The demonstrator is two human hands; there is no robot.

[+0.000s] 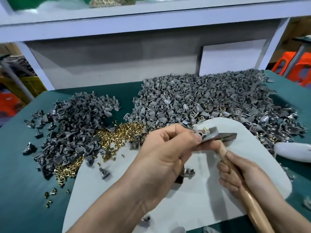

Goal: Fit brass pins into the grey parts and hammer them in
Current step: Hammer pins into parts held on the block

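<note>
Factory assembly bench: heaped grey parts (210, 100) (loose brass pins (121, 133)), shelving (134, 15).

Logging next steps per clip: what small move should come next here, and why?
Probably lower the grey part onto the white mat for hammering: the left hand pinches it with a brass pin standing proud, and the right hand grips the hammer.

Work surface: a green table (20, 190) carrying a white mat (193, 199) at its near edge. Left of the mat lies a heap of grey parts (70, 125). Behind the mat a larger heap (210, 98) overlaps its far edge. A band of brass pins (121, 133) spreads along the mat's left edge. A white oblong object (294, 151) lies just right of the mat.
</note>
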